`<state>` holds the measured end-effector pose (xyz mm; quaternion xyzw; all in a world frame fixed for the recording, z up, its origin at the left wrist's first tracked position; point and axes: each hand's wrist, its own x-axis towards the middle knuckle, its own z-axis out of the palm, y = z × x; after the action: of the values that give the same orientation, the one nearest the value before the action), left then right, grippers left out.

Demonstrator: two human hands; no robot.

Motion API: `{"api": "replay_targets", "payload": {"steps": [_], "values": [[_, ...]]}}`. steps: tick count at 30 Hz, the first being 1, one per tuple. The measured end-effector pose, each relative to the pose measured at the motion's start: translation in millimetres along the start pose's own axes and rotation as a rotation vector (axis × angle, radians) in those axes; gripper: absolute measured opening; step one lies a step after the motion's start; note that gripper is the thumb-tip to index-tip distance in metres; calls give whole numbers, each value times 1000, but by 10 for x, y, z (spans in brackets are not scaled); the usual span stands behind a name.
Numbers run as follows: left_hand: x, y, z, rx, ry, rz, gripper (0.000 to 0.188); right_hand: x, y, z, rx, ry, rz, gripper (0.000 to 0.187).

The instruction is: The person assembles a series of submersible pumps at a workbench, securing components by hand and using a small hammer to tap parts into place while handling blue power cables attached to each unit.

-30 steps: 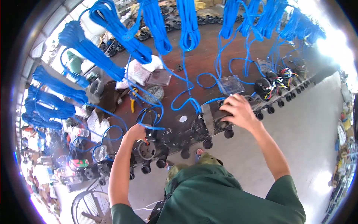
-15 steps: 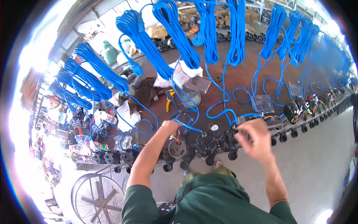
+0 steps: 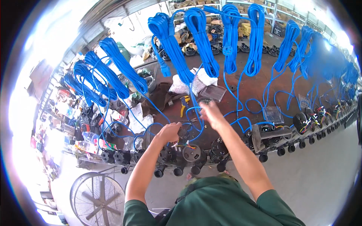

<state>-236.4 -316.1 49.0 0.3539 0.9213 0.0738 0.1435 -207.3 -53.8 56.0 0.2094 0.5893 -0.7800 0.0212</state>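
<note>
My left hand [image 3: 169, 132] rests closed on the top of a black pump motor [image 3: 187, 153] at the front edge of the brown workbench [image 3: 260, 88], beside its coloured loose wires. My right hand [image 3: 210, 113] is blurred above the bench just behind that motor, fingers bent near a thin blue cable [image 3: 194, 113]; whether it grips the cable I cannot tell. Coils of blue cable [image 3: 201, 37] hang in a row above the bench.
More black motors [image 3: 301, 122] line the bench's front edge to the right. Clear plastic lids [image 3: 272, 114] and white bags [image 3: 192, 83] lie on the bench. A round fan [image 3: 97, 199] stands on the floor at lower left. Clutter fills the left side.
My right hand has swung left from the motors on the right to a spot behind the motor under my left hand. The view has turned left with it.
</note>
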Motion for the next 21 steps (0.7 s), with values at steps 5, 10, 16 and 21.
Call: {"api": "replay_targets", "payload": {"steps": [5,10,16,21], "values": [[-240,152,-356,-126,121,-166,42,226,207,-154,-1043,260,-747,59],[-443,711,-551,-27,597,-291,30,-42,193,-6,-1198,-176,-995,42],[-544,989,-147,110,797,-10,39,-206,-93,396,-313,-561,326,54],[-585,1091,58,-606,830,-261,81,12,131,189,-252,-512,238,29]]}}
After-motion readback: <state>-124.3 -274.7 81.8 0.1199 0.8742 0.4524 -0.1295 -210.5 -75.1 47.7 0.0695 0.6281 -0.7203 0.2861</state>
